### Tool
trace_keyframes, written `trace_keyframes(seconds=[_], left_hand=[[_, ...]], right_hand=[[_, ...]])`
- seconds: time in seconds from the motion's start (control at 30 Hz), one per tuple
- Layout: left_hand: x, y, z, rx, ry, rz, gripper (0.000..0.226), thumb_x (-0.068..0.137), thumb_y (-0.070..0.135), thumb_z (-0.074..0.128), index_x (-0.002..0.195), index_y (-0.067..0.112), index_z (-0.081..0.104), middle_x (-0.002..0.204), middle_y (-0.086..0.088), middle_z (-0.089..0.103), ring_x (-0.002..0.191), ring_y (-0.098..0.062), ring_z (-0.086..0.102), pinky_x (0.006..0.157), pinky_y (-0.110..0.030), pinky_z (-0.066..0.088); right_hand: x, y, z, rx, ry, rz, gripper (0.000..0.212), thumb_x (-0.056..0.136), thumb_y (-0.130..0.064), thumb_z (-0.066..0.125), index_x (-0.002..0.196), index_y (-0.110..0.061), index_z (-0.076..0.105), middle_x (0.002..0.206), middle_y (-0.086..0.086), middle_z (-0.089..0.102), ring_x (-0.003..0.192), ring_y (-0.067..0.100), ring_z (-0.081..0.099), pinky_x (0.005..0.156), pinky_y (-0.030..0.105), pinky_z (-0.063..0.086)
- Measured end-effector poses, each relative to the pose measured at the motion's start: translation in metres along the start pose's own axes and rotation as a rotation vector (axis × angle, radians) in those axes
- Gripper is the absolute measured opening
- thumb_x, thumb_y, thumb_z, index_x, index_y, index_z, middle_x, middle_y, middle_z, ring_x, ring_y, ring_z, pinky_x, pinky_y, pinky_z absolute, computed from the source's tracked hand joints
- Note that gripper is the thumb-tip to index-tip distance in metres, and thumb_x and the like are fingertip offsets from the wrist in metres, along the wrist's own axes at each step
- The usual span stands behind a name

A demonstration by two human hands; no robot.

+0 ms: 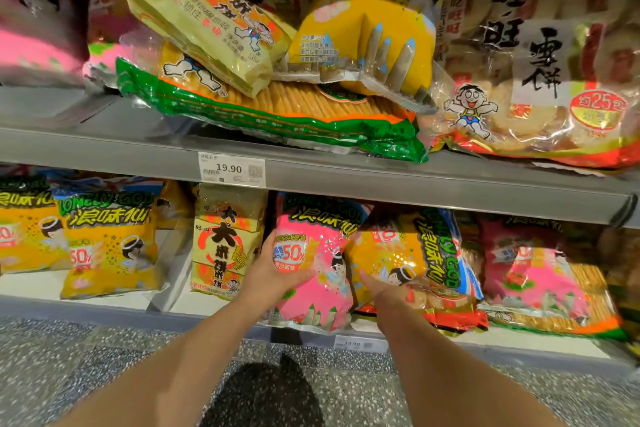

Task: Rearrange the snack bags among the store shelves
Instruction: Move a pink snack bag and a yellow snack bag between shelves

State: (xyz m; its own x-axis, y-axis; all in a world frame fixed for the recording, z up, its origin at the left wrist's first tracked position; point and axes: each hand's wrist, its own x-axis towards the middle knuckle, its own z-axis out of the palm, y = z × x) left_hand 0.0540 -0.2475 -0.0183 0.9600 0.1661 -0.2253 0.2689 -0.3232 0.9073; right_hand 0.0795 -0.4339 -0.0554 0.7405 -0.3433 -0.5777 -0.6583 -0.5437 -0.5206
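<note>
A pink snack bag [320,284] stands upright at the middle of the lower shelf [114,308]. My left hand [273,267] grips its left side, thumb across the front. My right hand [381,291] reaches behind the bag's right edge, against a tilted yellow snack bag [408,253]; its fingers are hidden. On the upper shelf [346,177] a yellow bag [367,42] and a pale yellow cracker bag [204,21] lie piled on a green-edged cracker bag [277,114].
Yellow bags [107,246] and a pale cracker bag [225,239] stand left on the lower shelf; another pink bag [533,274] leans right. A large red-trimmed rice cracker bag [540,80] fills the upper right. Price tags [231,168] hang on the shelf edges. Speckled floor [104,374] lies below.
</note>
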Motion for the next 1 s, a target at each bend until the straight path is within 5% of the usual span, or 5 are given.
trace_keyframes(seconds=[0.23,0.4,0.5,0.63,1.0], left_hand=[[-0.002,0.001,-0.004,0.002,0.003,-0.006,0.096,0.067,0.031,0.082,0.143,0.035,0.024,0.109,0.004,0.061,0.092,-0.016,0.062,0.07,-0.029,0.053],[-0.013,0.01,-0.011,-0.005,0.004,0.01,0.092,0.071,0.03,0.079,0.143,0.036,0.022,0.105,0.003,0.06,0.078,-0.008,0.058,0.054,-0.017,0.043],[-0.023,0.014,-0.016,-0.015,-0.01,0.016,0.095,0.07,0.029,0.08,0.144,0.035,0.02,0.105,0.003,0.06,0.083,-0.012,0.061,0.064,-0.025,0.051],[-0.039,0.022,-0.027,0.041,-0.04,0.032,0.1,0.069,0.034,0.081,0.145,0.036,0.016,0.106,0.002,0.062,0.091,-0.02,0.064,0.08,-0.037,0.056],[-0.104,0.027,-0.07,-0.042,-0.019,0.036,0.099,0.054,0.044,0.085,0.136,0.035,0.032,0.103,0.006,0.067,0.095,-0.017,0.064,0.089,-0.039,0.052]], right_hand=[[0.004,0.0,-0.018,-0.051,0.068,-0.072,0.079,0.095,-0.016,0.048,0.15,-0.017,-0.009,0.148,0.012,0.039,0.133,0.027,0.042,0.106,0.031,0.036],[-0.01,0.002,-0.025,0.435,-0.049,0.153,0.048,0.098,-0.023,0.046,0.137,0.004,0.039,0.138,0.023,0.048,0.126,0.034,0.048,0.067,0.024,0.045],[-0.017,0.01,-0.033,0.282,-0.042,-0.005,0.051,0.101,-0.021,0.037,0.148,-0.01,0.021,0.141,0.02,0.044,0.129,0.031,0.046,0.086,0.022,0.047],[-0.042,0.026,-0.04,0.315,-0.095,-0.02,0.043,0.094,-0.018,0.053,0.131,0.004,0.046,0.135,0.02,0.051,0.124,0.032,0.051,0.041,0.008,0.041],[-0.1,0.044,-0.086,0.2,-0.138,-0.174,0.027,0.089,-0.013,0.061,0.113,-0.001,0.059,0.097,0.015,0.06,0.062,0.015,0.053,0.055,0.024,0.047]])
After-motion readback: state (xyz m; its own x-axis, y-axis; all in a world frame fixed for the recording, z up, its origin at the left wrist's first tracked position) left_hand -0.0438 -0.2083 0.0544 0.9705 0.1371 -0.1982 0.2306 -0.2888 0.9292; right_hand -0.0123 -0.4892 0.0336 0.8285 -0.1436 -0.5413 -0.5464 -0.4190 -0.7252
